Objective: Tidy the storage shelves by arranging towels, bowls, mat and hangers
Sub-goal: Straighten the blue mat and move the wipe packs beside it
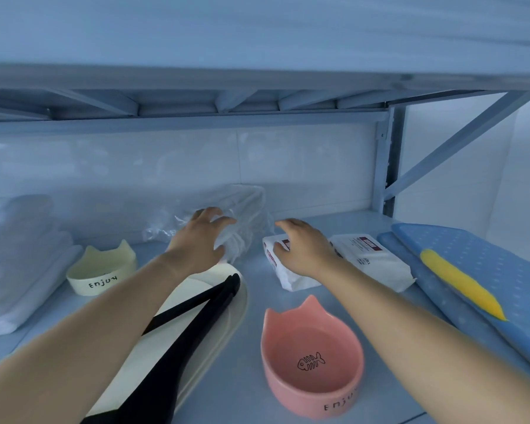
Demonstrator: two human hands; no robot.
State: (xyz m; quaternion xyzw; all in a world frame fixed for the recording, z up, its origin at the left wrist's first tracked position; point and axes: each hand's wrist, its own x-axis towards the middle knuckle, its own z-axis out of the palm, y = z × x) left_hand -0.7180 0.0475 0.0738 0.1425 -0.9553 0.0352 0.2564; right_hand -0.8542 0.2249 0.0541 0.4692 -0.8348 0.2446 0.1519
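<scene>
**Two bare hands reaching to the back of a pale metal shelf**

L hand (202, 237) lies spread, fingers apart, on a crinkled clear plastic bag (242, 215) near the back wall; whether it grips the bag can't be told. R hand (303, 249) rests palm-down on a white wrapped towel pack (288, 273), fingers curled over its far edge, thumb at the near side; looks like a loose grasp. A second white towel pack (371, 255) w/ a red label lies touching it on the right.

Nearer the viewer, centre-right, a pink cat-eared bowl (312, 362) stands upright, fish-bone drawing inside, "Enjoy" on the side. A cream bowl (101, 270) of the same shape stands at left, also upright. Between them, under the L forearm, black hangers (196, 325) lie across a cream oval tray (233, 307).

Far right: blue dotted mat (471, 264), folded, w/ a yellow strip on top, running along the shelf's right side. Far left: stack of folded pale towels (22, 255) in plastic wrap.

Shelf surface (245, 387) is smooth, pale blue-grey. Upper shelf (257, 81) overhead shows metal ribs beneath; upright post and diagonal brace at right rear. Behind: glossy white tiled wall (166, 160).
</scene>
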